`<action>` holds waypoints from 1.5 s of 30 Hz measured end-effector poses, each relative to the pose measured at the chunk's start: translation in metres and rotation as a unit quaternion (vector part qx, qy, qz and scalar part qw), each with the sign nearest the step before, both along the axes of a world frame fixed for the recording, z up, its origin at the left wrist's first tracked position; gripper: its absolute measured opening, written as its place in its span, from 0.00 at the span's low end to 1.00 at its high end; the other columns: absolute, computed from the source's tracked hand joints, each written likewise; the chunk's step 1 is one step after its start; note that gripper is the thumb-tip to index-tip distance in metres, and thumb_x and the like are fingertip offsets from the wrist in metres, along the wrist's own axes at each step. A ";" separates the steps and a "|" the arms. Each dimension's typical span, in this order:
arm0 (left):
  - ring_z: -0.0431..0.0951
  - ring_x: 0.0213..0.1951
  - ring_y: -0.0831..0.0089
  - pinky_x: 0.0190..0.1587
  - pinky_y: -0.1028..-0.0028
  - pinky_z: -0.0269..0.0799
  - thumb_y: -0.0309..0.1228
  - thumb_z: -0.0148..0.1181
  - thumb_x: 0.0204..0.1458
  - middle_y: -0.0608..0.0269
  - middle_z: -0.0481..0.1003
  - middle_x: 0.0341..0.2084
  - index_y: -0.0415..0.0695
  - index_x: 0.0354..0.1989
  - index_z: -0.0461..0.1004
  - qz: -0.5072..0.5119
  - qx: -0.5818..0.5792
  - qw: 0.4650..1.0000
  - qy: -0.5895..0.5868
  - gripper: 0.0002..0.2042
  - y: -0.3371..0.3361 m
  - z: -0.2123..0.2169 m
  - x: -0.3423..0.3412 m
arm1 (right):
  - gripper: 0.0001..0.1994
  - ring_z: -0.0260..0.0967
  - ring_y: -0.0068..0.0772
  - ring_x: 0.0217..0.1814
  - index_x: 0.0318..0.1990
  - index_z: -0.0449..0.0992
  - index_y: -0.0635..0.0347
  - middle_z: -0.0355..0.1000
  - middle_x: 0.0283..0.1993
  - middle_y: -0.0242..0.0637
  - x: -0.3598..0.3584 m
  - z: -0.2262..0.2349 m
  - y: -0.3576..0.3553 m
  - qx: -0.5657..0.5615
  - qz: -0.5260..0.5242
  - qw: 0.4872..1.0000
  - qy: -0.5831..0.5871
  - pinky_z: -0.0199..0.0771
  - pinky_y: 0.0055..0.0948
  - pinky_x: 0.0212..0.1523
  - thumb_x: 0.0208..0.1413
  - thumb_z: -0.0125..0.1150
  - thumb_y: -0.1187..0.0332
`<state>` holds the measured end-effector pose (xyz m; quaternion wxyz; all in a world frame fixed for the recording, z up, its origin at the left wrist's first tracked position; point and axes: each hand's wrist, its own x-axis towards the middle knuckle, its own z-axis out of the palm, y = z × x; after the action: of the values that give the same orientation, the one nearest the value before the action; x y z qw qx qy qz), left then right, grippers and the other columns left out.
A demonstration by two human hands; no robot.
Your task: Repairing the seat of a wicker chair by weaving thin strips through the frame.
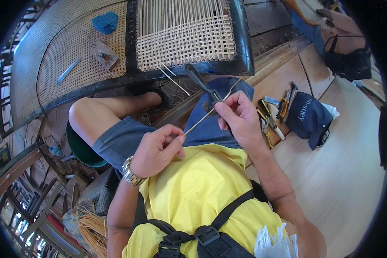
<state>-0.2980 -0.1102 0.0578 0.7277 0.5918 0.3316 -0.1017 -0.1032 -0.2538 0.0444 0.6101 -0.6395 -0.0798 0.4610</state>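
Observation:
A thin tan cane strand runs slantwise between my hands above my lap. My left hand, wearing a metal watch, pinches its lower end between thumb and fingers. My right hand pinches it farther up, and its bent upper end sticks out beyond the fingers. Just left of my right fingers is a dark metal tool with a long handle; whether my hand touches it cannot be told. Ahead stands a black-framed panel with partly woven cane, its far part only parallel strands. Two loose strand ends hang off its near edge.
Left of the woven panel, finished cane webbing carries a blue lump, a small box and a pale blade. On the wooden boards at right lie several hand tools and a dark blue cap. A green bucket stands beside my left leg.

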 end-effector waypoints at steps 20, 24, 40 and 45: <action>0.74 0.20 0.82 0.25 0.78 0.68 0.30 0.56 0.61 0.65 0.76 0.18 0.37 0.35 0.75 -0.071 0.112 0.991 0.022 0.08 0.006 0.006 0.001 | 0.07 0.66 0.17 0.20 0.34 0.74 0.58 0.69 0.25 0.26 -0.016 -0.018 -0.001 -0.030 -0.047 0.994 0.091 0.65 0.18 0.21 0.63 0.61 0.66; 0.73 0.21 0.83 0.25 0.80 0.67 0.30 0.55 0.61 0.68 0.74 0.18 0.37 0.35 0.75 -0.105 0.060 0.988 0.100 0.08 0.027 0.019 -0.029 | 0.08 0.68 0.21 0.20 0.31 0.72 0.56 0.71 0.26 0.28 0.008 -0.022 -0.005 0.013 -0.124 0.981 0.152 0.69 0.21 0.21 0.63 0.61 0.66; 0.81 0.38 0.68 0.42 0.73 0.76 0.25 0.67 0.51 0.57 0.79 0.37 0.39 0.46 0.76 -0.042 0.288 0.948 -0.129 0.14 -0.006 -0.009 0.063 | 0.07 0.72 0.21 0.24 0.37 0.73 0.59 0.73 0.29 0.30 0.003 -0.019 -0.006 0.010 -0.098 0.990 0.098 0.71 0.20 0.24 0.62 0.61 0.67; 0.80 0.31 0.59 0.33 0.70 0.76 0.24 0.66 0.49 0.54 0.78 0.32 0.39 0.40 0.78 -0.059 0.470 0.867 -0.157 0.10 -0.023 -0.026 0.077 | 0.07 0.72 0.21 0.26 0.38 0.73 0.60 0.74 0.31 0.31 0.003 -0.023 -0.010 0.016 -0.083 0.993 0.079 0.72 0.20 0.26 0.62 0.61 0.67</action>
<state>-0.2211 -0.1329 0.0319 0.3987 0.8902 0.1859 0.1180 -0.1005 -0.2635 0.0215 0.6611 -0.5955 0.0148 0.4562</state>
